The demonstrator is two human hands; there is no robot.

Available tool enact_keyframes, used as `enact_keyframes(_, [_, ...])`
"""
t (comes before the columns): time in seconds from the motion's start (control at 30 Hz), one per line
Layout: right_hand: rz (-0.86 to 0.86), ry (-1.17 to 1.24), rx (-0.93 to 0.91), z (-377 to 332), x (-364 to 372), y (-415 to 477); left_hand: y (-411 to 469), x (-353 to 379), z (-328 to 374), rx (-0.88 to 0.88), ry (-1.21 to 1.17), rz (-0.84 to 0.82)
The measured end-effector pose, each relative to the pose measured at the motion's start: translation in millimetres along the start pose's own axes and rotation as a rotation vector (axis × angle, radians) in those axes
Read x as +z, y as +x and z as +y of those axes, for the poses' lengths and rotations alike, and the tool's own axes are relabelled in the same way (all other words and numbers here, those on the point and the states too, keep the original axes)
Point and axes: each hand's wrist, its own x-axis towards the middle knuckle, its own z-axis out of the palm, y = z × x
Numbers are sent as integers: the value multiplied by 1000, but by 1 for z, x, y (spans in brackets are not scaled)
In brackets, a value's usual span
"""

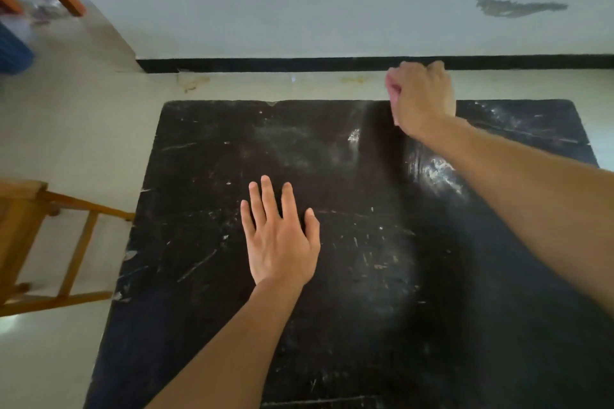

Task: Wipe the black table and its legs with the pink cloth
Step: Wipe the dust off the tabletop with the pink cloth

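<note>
Black and dust-streaked, the one table (206,276) stands near a wall (332,10), one wooden chair (23,236) just beside its left edge. Two hands are on it: the left hand (282,242) lies flat, fingers spread, while the right hand (422,96) at the far edge curls round the pink cloth (393,92), barely showing.

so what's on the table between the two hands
Only bare, scratched black table, with a whitish smear, lies between the left hand and the right hand; the head view shows it.
</note>
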Motion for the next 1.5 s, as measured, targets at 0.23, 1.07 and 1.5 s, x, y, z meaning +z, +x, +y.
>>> enact_keyframes(0.23, [98, 105, -637, -18, 45, -151, 2, 1, 2, -21, 12, 67])
enact_keyframes(1.07, [-180, -200, -127, -19, 22, 38, 1, 4, -1, -6, 13, 93])
enact_keyframes(1.5, [82, 63, -237, 58, 16, -269, 2, -4, 0, 10, 11, -7])
